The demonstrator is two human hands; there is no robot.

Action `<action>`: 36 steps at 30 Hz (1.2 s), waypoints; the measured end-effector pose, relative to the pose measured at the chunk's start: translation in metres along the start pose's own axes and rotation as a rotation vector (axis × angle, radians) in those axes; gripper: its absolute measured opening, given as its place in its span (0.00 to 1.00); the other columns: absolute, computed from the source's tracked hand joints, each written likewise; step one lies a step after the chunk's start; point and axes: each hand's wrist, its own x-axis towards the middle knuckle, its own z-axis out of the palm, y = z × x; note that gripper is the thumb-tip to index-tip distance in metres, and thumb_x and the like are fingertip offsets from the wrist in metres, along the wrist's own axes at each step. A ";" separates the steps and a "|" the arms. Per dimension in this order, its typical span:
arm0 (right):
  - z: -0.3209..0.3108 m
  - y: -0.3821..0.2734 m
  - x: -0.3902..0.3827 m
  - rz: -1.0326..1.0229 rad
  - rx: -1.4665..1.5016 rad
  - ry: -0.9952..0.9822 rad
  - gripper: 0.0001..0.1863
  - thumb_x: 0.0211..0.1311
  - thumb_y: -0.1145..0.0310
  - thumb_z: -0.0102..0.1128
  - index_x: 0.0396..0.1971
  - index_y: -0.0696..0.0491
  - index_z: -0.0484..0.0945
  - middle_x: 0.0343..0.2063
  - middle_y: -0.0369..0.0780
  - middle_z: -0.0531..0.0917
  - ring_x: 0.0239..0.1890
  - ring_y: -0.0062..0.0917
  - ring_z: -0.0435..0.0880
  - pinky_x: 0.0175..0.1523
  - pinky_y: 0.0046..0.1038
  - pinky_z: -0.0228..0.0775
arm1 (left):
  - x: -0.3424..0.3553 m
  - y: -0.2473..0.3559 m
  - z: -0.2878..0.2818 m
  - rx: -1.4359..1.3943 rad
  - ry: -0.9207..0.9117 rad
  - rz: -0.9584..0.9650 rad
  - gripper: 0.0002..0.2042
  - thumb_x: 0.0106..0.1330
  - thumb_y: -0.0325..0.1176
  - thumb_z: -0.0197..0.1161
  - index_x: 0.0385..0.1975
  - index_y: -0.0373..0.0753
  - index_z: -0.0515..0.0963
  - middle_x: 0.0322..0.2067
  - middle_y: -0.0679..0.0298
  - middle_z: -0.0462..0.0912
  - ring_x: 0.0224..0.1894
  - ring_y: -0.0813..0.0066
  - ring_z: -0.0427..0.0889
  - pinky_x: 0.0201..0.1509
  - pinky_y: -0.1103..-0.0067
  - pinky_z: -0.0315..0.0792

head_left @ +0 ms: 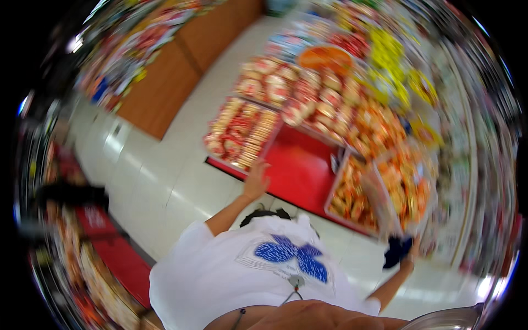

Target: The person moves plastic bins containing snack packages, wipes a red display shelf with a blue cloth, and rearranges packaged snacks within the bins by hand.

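Right grip [414,250] on a dark navy, bunched, cloth-like bundle [397,253], blurred.

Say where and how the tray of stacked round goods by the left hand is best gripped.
Probably grip the tray along its right side, coming from over the red surface: that side is straight, no goods crowd its outside, and the left hand is near its front corner.
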 end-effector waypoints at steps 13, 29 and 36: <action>-0.028 -0.025 0.127 -0.019 -0.529 -0.181 0.26 0.51 0.54 0.60 0.45 0.57 0.76 0.38 0.38 0.80 0.40 0.29 0.76 0.48 0.29 0.67 | -0.005 0.128 0.037 -0.505 -0.457 -0.181 0.20 0.58 0.29 0.54 0.52 0.39 0.65 0.45 0.55 0.68 0.40 0.69 0.77 0.43 0.75 0.71; 0.143 -0.011 -0.090 -0.460 -0.605 -0.047 0.19 0.45 0.62 0.60 0.34 0.61 0.77 0.26 0.41 0.80 0.30 0.29 0.77 0.39 0.30 0.68 | 0.042 0.246 0.006 -1.311 -0.689 -0.632 0.35 0.62 0.44 0.57 0.63 0.35 0.48 0.58 0.54 0.61 0.59 0.63 0.64 0.62 0.67 0.60; 0.240 0.044 -0.141 -0.615 -0.669 -0.057 0.18 0.49 0.63 0.59 0.35 0.62 0.75 0.29 0.46 0.80 0.35 0.33 0.78 0.44 0.29 0.67 | 0.044 0.161 -0.040 -1.418 -0.582 -0.719 0.23 0.55 0.36 0.57 0.50 0.35 0.67 0.43 0.60 0.77 0.43 0.70 0.77 0.46 0.74 0.72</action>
